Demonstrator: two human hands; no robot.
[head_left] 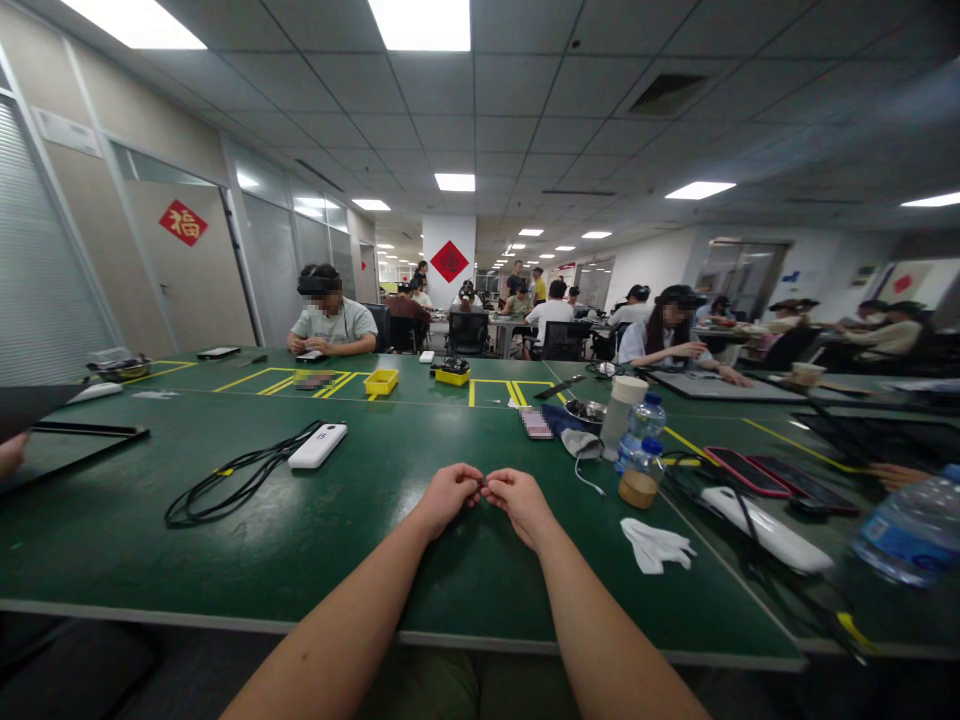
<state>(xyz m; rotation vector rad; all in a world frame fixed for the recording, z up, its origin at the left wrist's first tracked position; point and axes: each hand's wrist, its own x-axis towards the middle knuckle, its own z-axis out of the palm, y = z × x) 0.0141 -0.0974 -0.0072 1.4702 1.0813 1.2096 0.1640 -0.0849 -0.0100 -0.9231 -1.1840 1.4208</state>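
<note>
Both my hands meet above the green table point(300, 560), near its front edge. My left hand point(450, 497) is closed, thumb and fingertips pinched together. Close beside it, almost fingertip to fingertip, my right hand point(519, 500) makes the same kind of pinch. Whatever sits between the fingertips, if anything, is too small to make out. A crumpled white glove or cloth point(656, 545) lies to the right of my right hand. To the left of my left hand rests a white power bank point(319, 446) with a coiled black cable point(232, 478).
On the right stand a small bottle of brown liquid point(641, 475), water bottles point(646, 415) and a pale tumbler point(621, 415). Phones point(746, 470) and another white power bank point(765, 528) lie farther right. Yellow trays point(381, 382) sit at the back. Co-workers point(330, 315) sit across and alongside.
</note>
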